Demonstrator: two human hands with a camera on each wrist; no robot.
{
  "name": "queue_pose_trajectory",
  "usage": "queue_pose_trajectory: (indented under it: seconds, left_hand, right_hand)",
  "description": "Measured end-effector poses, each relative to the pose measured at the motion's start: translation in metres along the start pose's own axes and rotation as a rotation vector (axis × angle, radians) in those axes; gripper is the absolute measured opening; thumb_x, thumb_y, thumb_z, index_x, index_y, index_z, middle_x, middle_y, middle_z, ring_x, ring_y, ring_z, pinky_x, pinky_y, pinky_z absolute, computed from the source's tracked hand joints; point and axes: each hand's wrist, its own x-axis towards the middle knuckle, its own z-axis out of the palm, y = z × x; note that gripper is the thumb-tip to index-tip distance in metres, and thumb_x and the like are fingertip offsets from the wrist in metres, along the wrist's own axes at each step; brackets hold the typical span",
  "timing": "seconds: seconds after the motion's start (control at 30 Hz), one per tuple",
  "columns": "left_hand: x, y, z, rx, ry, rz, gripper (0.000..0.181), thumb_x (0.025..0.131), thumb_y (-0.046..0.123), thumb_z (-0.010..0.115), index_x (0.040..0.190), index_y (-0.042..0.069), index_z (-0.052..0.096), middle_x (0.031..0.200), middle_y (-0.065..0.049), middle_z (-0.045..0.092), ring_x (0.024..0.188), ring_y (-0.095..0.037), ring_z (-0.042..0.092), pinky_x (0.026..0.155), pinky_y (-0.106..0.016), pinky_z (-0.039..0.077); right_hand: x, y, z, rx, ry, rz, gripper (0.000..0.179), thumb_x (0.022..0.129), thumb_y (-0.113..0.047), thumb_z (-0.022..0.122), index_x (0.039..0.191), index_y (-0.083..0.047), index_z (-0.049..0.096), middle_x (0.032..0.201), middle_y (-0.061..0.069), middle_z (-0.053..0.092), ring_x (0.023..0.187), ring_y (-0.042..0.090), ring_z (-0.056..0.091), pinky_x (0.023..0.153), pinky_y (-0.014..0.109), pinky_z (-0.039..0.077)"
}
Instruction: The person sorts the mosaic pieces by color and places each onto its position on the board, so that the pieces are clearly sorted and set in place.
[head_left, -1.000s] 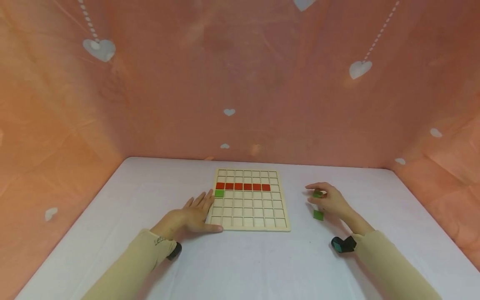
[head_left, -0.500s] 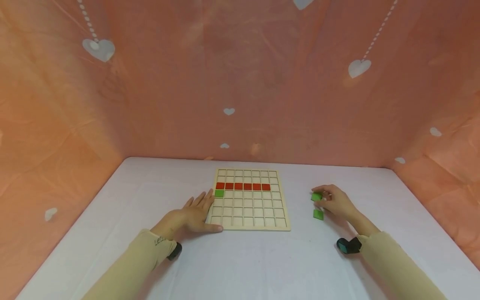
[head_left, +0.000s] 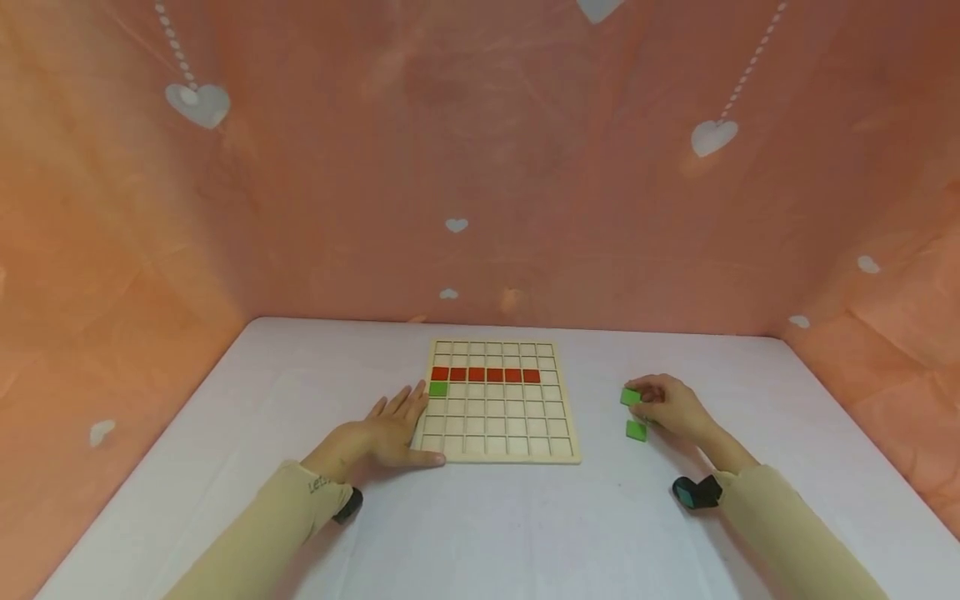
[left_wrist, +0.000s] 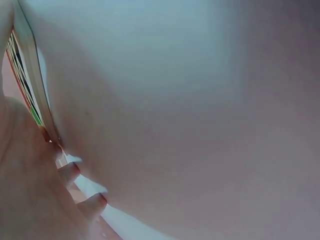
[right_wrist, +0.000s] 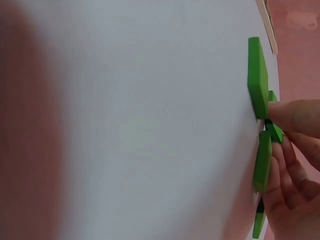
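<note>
In the head view, a pale wooden grid board [head_left: 495, 459] lies mid-table, with a row of several red tiles [head_left: 476, 374] and one green tile [head_left: 438, 389] at the left below them. My left hand [head_left: 386, 435] rests beside the board, fingers spread along its left edge, thumb at the near corner. Right of the board, my right hand [head_left: 673, 411] pinches a green tile [head_left: 630, 397] between thumb and fingertips. Another green tile [head_left: 636, 431] lies just nearer. The right wrist view shows several green tiles [right_wrist: 257, 77] around the thumb [right_wrist: 295, 117] and fingers.
A white cloth [head_left: 495, 533] covers the table. Behind and at both sides hang pinkish-orange curtains [head_left: 480, 167] with pale hearts. Black wrist cameras sit under both sleeves [head_left: 787, 517].
My right hand has shifted slightly right and its fingers have drawn together around the green tile, which now shows brighter and slightly closer to me. The left hand stays at the board.
</note>
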Motion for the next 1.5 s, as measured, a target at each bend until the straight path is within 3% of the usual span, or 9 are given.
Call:
queue_pose_trajectory:
  seconds: [0.2, 0.6, 0.9, 1.5]
  left_hand:
    - [-0.001, 0.003, -0.002, 0.003, 0.002, 0.002, 0.105, 0.086, 0.062, 0.056, 0.152, -0.003, 0.008, 0.161, -0.017, -0.004, 0.148, -0.036, 0.001, 0.118, -0.055, 0.007]
    - [0.005, -0.006, 0.005, 0.005, 0.009, -0.003, 0.108, 0.084, 0.067, 0.055, 0.153, 0.001, 0.005, 0.162, -0.013, -0.008, 0.149, -0.032, -0.003, 0.119, -0.053, 0.005]
    - [-0.001, 0.003, -0.001, -0.02, -0.002, -0.007, 0.105, 0.086, 0.062, 0.058, 0.152, -0.003, 0.007, 0.161, -0.015, -0.005, 0.148, -0.035, 0.0, 0.118, -0.054, 0.006]
    - [-0.003, 0.002, -0.001, -0.009, -0.001, -0.003, 0.104, 0.086, 0.061, 0.057, 0.152, -0.004, 0.007, 0.161, -0.017, -0.004, 0.148, -0.036, 0.001, 0.118, -0.055, 0.007]
  right_hand:
    - [0.0, -0.003, 0.001, 0.009, 0.006, 0.012, 0.035, 0.085, -0.009, 0.07, 0.116, 0.006, 0.062, 0.092, 0.012, 0.063, 0.081, 0.018, 0.053, 0.063, 0.02, 0.045]
    - [0.004, -0.008, 0.008, 0.049, -0.031, 0.024, 0.037, 0.086, -0.015, 0.071, 0.117, 0.004, 0.063, 0.1, 0.014, 0.065, 0.088, 0.018, 0.057, 0.068, 0.021, 0.048]
    - [0.01, -0.015, 0.013, 0.071, -0.053, 0.011, 0.039, 0.086, -0.019, 0.071, 0.119, 0.001, 0.063, 0.104, 0.015, 0.065, 0.092, 0.021, 0.059, 0.072, 0.025, 0.048]
    - [0.021, -0.031, 0.026, 0.094, -0.067, -0.035, 0.038, 0.086, -0.02, 0.071, 0.119, -0.003, 0.064, 0.106, 0.012, 0.065, 0.093, 0.022, 0.058, 0.079, 0.029, 0.048]
